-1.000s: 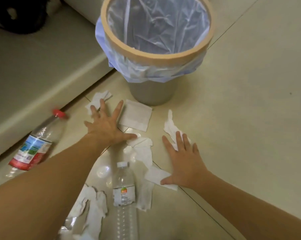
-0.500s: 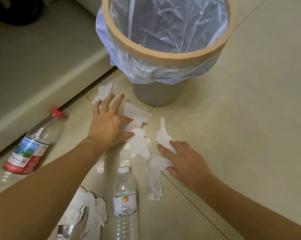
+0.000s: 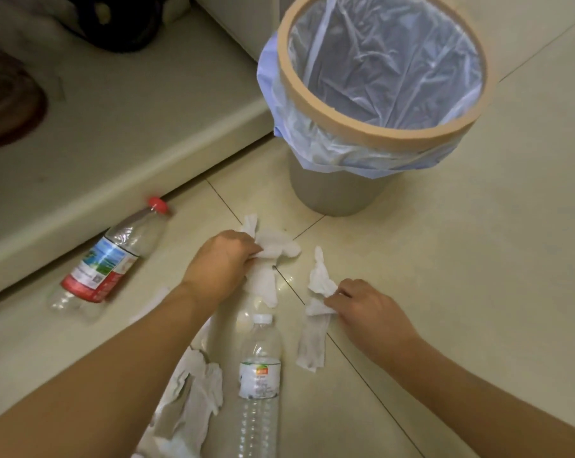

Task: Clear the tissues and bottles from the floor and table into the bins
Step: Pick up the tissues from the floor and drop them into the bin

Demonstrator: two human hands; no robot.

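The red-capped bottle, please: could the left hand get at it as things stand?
Probably not yet: the left hand grips tissues. The red-capped bottle lies beside it with bare floor between.

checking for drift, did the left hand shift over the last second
Yes. The left hand has curled and pulled back from the bin toward the white-capped bottle, bunching tissues it earlier pressed flat.

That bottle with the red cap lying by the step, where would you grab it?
Judging by its pose, around the labelled middle of the red-capped bottle, coming down from above. It lies on its side on the floor, body exposed; the cap end sits close to the step.
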